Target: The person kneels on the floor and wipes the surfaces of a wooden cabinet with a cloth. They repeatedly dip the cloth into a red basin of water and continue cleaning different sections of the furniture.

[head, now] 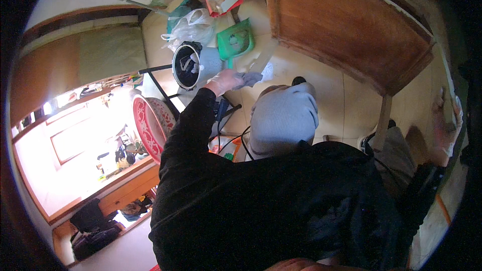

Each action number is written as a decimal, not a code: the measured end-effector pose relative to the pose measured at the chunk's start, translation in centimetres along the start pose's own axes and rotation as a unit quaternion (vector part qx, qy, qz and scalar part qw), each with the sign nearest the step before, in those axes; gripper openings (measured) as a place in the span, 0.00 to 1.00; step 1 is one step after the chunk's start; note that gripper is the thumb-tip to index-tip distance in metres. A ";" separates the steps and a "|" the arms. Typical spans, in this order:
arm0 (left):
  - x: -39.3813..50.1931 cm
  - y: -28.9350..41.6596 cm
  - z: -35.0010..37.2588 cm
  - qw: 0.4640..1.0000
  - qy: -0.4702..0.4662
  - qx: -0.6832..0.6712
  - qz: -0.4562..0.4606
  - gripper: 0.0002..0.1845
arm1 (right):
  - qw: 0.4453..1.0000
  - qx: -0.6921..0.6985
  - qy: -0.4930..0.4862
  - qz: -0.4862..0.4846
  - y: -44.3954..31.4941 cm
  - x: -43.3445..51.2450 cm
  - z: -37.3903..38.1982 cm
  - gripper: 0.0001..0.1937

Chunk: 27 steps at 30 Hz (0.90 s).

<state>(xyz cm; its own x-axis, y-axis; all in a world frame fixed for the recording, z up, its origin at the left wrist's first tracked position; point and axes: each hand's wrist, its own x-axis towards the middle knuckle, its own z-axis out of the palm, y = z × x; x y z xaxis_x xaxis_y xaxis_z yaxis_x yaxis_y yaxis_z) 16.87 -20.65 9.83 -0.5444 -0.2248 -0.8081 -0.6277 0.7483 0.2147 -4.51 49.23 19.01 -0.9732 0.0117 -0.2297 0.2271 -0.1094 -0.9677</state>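
My left hand [226,81] grips a grey cloth [251,79] at the end of a pale wooden leg [265,57]. The leg belongs to a piece of wooden furniture with a brown panel [350,22], tipped so that its legs stick out. Far to the right, my right hand [443,128] is raised beside the furniture's pale edge. Blur and the dark rim of the view hide its fingers, and a whitish thing [457,124] shows against it. Between my arms is my knee in grey ribbed trousers [284,120].
A bin [211,64] with a black liner stands by my left hand. Beyond it are a green dustpan [236,41], a white plastic bag [194,26] and a red container [235,5]. A red-and-white patterned basin [150,128] and black cables [232,141] are at my left.
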 end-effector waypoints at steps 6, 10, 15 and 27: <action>-4.4 -2.1 -1.4 0.967 0.111 -0.177 0.145 0.14 | 0.977 0.204 0.007 0.069 -1.2 -0.2 2.7 0.20; -8.6 1.5 -3.2 0.921 0.100 -0.375 0.042 0.17 | 0.970 0.230 0.015 0.072 -1.0 0.4 3.8 0.23; -12.1 5.8 -6.1 0.821 0.017 -0.567 0.066 0.14 | 0.956 0.279 -0.005 0.093 -1.8 -0.3 4.7 0.18; -19.9 13.1 -5.4 0.789 0.013 -0.600 0.135 0.13 | 0.931 0.322 -0.080 0.150 -4.0 -2.5 6.3 0.20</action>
<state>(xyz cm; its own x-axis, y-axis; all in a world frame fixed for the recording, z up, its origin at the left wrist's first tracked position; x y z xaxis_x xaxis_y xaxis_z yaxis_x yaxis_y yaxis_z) 16.47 -9.73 31.67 -0.7498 -0.1828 -0.6359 -0.5531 -0.3543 0.7540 -3.23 43.42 24.09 -0.8744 -0.2586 -0.4106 0.4707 -0.6578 -0.5880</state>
